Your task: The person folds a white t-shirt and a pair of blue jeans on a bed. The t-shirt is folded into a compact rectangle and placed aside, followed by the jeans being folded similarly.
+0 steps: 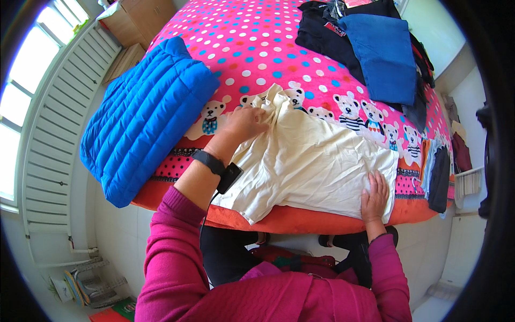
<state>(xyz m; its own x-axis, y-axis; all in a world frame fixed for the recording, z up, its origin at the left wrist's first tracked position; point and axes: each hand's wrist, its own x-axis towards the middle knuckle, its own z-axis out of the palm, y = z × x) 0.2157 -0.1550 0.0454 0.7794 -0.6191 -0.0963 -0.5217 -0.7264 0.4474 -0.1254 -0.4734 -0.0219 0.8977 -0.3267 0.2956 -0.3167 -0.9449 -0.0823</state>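
A cream-coloured cloth shirt (pixel 310 161) lies spread sideways across the near edge of a bed, wrinkled, with its upper left part bunched. My left hand (pixel 247 122) is at that bunched part, fingers bent over the fabric; whether they pinch it cannot be told. A dark band with a small black device is on the left wrist. My right hand (pixel 374 197) rests flat on the shirt's right end near the bed's edge, fingers slightly apart. Left of the shirt lies a blue quilted puffer garment (pixel 149 116), folded.
Blue folded trousers (pixel 382 56) lie on a heap of dark clothes (pixel 322 36) at the bed's far right. Several folded garments (pixel 436 173) stand at the right edge. The pink dotted blanket (pixel 241 48) covers the bed. A white radiator (pixel 52 133) is at the left wall.
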